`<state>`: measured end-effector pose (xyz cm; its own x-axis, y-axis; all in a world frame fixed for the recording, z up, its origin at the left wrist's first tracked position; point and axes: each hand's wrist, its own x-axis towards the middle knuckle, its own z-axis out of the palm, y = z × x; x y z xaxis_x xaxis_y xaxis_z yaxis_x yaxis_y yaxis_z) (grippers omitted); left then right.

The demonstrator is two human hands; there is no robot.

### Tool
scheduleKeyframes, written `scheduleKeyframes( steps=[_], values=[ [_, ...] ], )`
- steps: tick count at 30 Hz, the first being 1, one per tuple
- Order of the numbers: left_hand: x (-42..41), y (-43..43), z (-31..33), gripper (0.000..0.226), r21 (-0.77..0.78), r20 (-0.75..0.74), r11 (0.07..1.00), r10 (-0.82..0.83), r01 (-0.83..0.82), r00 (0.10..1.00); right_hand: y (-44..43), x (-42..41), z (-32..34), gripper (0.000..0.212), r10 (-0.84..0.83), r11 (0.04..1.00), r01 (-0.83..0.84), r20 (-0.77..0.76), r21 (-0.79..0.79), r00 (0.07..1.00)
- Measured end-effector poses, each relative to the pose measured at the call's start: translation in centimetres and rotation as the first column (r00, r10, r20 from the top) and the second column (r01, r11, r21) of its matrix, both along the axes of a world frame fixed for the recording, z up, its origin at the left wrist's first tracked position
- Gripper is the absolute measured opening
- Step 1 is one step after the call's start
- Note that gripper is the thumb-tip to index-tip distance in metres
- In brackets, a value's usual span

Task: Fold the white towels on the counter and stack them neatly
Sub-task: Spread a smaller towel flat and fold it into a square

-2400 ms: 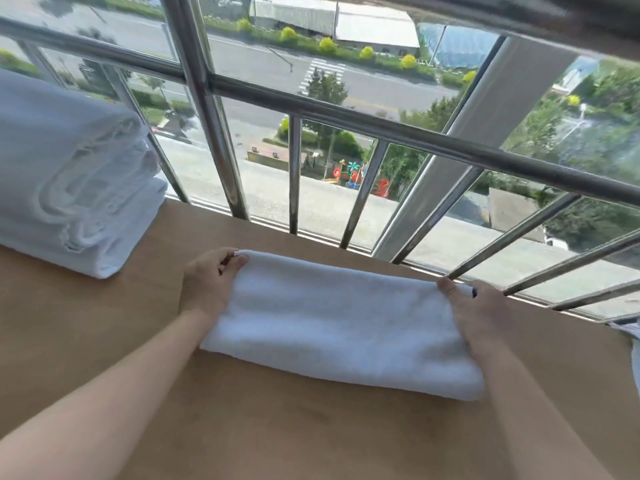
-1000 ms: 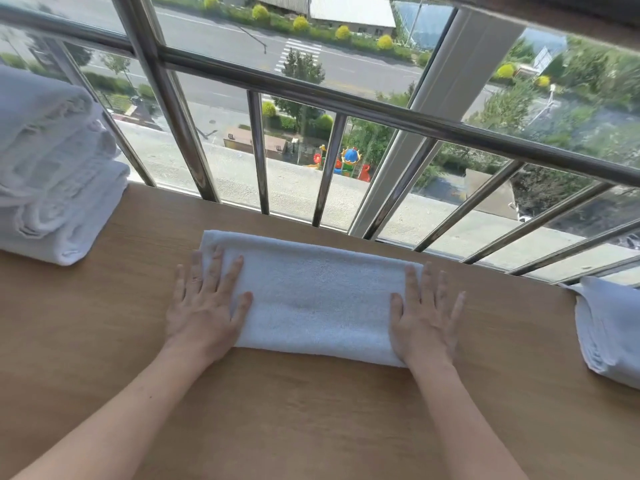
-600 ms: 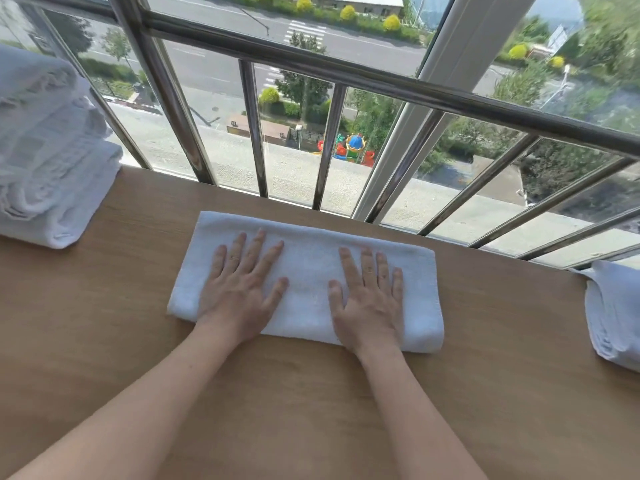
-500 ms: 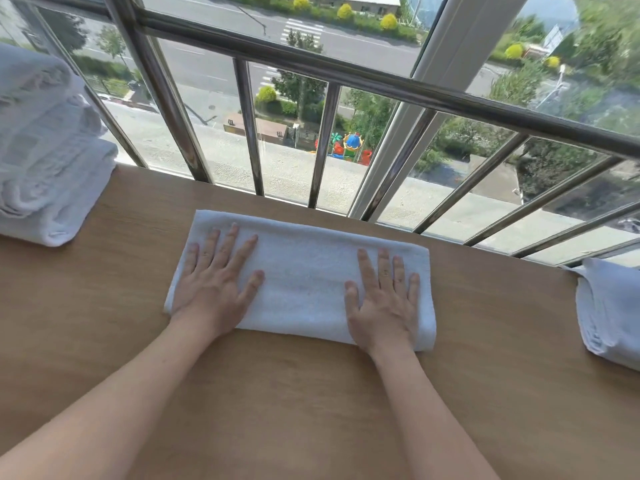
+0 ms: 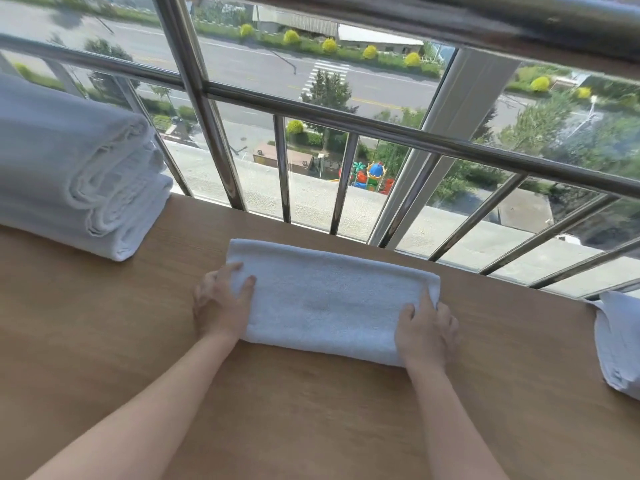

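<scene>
A white towel point(image 5: 329, 299), folded into a long narrow band, lies flat on the wooden counter point(image 5: 311, 410) near the window. My left hand point(image 5: 220, 303) grips the towel's left end, thumb on top and fingers curled at the edge. At the right end my right hand point(image 5: 427, 327) holds on, thumb and forefinger on top and the other fingers wrapped over the edge. A stack of folded white towels point(image 5: 76, 174) stands at the far left of the counter.
More white towels point(image 5: 620, 344) lie at the counter's right edge, partly cut off. Steel railing bars point(image 5: 282, 174) and window glass run along the back of the counter. Bare wood lies between me and the towel.
My hands were pressing flat on top of the towel. They have since slid outward to its two ends and curled round the edges. The towel itself has stayed in place.
</scene>
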<state>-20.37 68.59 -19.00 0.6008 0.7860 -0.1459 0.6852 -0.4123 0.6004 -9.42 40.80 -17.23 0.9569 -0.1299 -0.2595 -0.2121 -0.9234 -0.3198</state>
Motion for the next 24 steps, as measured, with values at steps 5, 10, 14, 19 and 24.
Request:
scheduleKeyframes(
  steps=[5, 10, 14, 19, 24],
  values=[
    [1.0, -0.6, 1.6, 0.028, -0.175, 0.121, 0.985, 0.021, 0.001, 0.992, 0.4, 0.4, 1.0, 0.037, -0.109, 0.936, 0.124, -0.064, 0.33, 0.992],
    [0.5, -0.7, 4.2, 0.022, -0.171, 0.149, 0.978, -0.097, 0.122, 0.984, 1.6, -1.2, 3.6, 0.035, -0.065, 0.91, 0.074, -0.036, 0.408, 0.997],
    [-0.9, 0.2, 7.7, 0.024, -0.144, 0.212, 0.964, -0.189, 0.222, 0.959, 5.4, -3.1, 7.6, 0.035, 0.006, 0.906, -0.019, 0.033, 0.422, 0.999],
    [-4.4, 3.7, 12.0, 0.033, -0.125, 0.315, 0.933, -0.284, 0.336, 0.905, 13.0, -6.7, 14.1, 0.036, 0.137, 0.885, -0.19, 0.151, 0.426, 0.979],
    [-9.7, 10.6, 16.5, 0.026, -0.059, 0.421, 0.928, -0.311, 0.367, 0.852, 21.7, -12.2, 19.9, 0.04, 0.208, 0.883, -0.315, 0.312, 0.348, 0.927]
  ],
)
